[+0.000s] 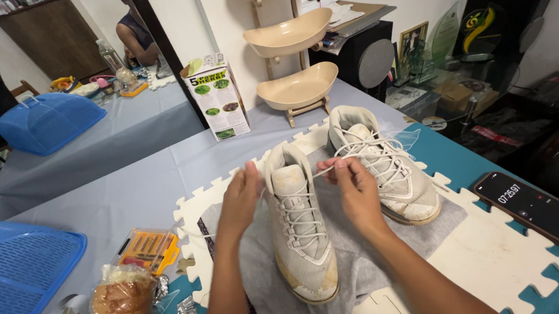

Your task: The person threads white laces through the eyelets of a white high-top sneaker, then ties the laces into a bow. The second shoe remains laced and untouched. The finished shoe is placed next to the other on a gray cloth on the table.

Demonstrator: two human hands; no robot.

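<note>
White lace ends are pinched in both our hands: the left hand (242,194) and the right hand (352,186) each hold one end of the lace (323,171), at either side of the near shoe's (299,229) collar. This shoe lies between our forearms, toe toward us, on a grey cloth (361,261). Its pair (385,164) stands just beside, nearer our right hand.

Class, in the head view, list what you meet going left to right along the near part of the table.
Blue basket → wrapped bun → left hand → near shoe → right hand → phone.
</note>
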